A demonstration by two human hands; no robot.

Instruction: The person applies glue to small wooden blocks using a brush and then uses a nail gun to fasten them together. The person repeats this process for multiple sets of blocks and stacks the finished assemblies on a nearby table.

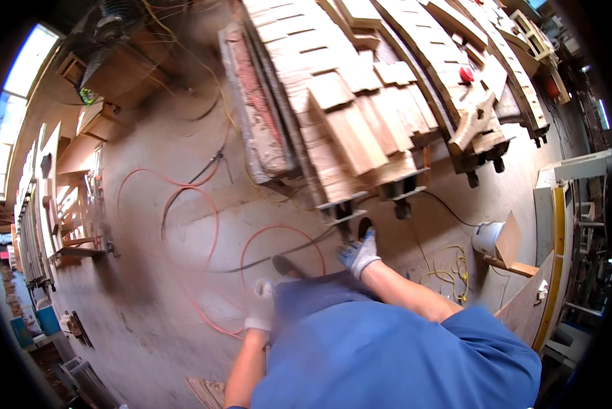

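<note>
My right hand [359, 256], in a white and blue work glove, reaches forward with thumb and fingers apart. It is just below the black screw end [345, 232] of a bar clamp; I cannot tell whether they touch. No object shows in that hand. My left hand [259, 308], in a pale glove, hangs low beside my leg, and its fingers are too blurred to read. Ahead lies a glued-up wood panel [289, 51] held in long metal clamps. Loose wood blocks [350, 129] rest on top of it.
Orange hose [243, 253] and a dark cable [268, 259] loop across the floor. A yellow cord [464, 276] lies to the right, near a white bucket [486, 238]. More clamped panels [449, 75] stand at the far right. A rack of clamps [40, 204] is at the left.
</note>
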